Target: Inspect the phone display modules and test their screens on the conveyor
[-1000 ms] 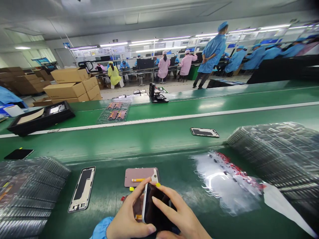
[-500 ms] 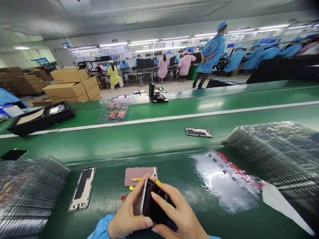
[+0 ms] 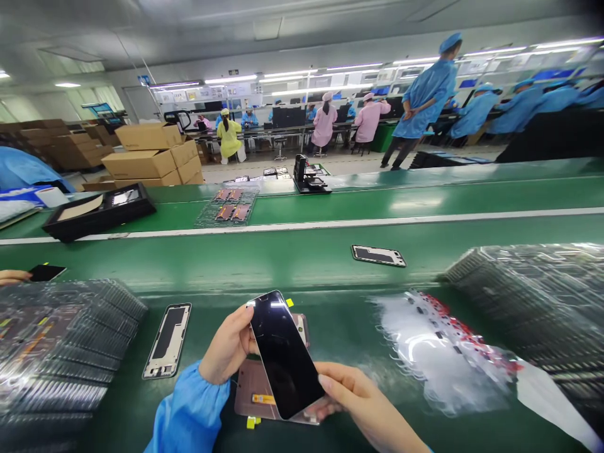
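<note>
Both my hands hold a black phone screen (image 3: 285, 355) tilted up above the green bench, glass side toward me. My left hand (image 3: 229, 345) grips its upper left edge, fingers curled round it. My right hand (image 3: 361, 402) supports its lower right end from beneath. Under the screen lie two pinkish panels with orange flex strips, one (image 3: 257, 396) close to me and one (image 3: 302, 327) mostly hidden behind the screen. A white phone frame (image 3: 168, 340) lies flat to the left.
Stacks of clear plastic trays stand at the left (image 3: 56, 352) and right (image 3: 538, 296). A plastic bag with red parts (image 3: 438, 346) lies right of my hands. Another frame (image 3: 378, 255) rides the conveyor belt. Another person's fingers (image 3: 12, 276) show at the far left. Workers stand beyond.
The screen has been lifted and turned from lying low between my hands to standing tilted with its glass facing me. The frame on the belt has drifted left.
</note>
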`<state>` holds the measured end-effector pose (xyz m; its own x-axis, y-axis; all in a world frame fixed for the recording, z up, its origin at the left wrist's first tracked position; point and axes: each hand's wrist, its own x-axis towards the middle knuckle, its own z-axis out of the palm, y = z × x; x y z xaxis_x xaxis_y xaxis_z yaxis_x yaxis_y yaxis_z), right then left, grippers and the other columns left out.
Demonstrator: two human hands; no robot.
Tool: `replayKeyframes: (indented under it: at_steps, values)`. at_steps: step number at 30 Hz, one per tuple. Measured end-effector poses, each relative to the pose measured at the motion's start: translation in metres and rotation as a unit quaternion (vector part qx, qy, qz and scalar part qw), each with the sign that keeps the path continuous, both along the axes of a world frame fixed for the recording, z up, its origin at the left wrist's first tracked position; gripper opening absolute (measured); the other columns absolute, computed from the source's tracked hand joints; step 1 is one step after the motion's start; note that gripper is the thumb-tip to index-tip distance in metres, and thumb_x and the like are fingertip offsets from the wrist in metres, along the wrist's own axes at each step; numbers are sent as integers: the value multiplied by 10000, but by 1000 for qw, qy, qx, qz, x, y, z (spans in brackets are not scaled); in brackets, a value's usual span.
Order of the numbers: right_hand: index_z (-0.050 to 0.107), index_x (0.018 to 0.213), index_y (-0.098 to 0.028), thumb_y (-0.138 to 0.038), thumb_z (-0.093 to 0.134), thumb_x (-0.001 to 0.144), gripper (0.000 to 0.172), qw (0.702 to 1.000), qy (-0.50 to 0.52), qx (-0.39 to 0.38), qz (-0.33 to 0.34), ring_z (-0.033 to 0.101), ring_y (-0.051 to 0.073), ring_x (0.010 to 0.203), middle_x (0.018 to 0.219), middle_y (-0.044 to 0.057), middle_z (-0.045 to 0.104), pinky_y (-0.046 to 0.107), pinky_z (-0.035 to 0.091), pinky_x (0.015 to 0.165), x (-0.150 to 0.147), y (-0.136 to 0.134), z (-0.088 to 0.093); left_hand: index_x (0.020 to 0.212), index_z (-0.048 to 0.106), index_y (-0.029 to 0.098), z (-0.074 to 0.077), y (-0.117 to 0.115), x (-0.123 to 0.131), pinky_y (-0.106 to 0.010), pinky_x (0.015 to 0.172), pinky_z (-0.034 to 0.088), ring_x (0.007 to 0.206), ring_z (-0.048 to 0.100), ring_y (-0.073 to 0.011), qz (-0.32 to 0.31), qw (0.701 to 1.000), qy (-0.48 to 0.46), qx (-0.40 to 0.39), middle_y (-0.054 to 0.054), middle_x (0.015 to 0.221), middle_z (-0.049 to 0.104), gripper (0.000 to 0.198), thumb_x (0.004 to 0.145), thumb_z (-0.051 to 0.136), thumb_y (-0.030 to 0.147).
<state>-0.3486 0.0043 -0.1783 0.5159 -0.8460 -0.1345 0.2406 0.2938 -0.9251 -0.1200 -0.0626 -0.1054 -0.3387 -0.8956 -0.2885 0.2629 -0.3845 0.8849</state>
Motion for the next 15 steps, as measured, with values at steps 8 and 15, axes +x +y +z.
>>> replayKeyframes:
  at_steps: [8, 15]
  values:
    - [736, 1136, -221, -517, 682, 888, 389, 991, -39, 4, -125, 721, 186, 785, 952, 71, 770, 279, 568, 724, 4, -4, -3, 1201, 659, 128, -5, 19, -12, -240, 669, 578, 908, 690, -193, -103, 994, -3, -25, -161, 1112, 710, 580, 940, 460, 605]
    - [714, 1183, -223, -491, 675, 900, 392, 984, -48, -12, -174, 723, 214, 793, 989, 78, 765, 346, 590, 767, 2, -5, -4, 655, 551, 137, -26, 42, -18, -171, 504, 410, 449, 524, -52, -91, 984, -148, -35, 22, 600, 587, 499, 715, 769, 582]
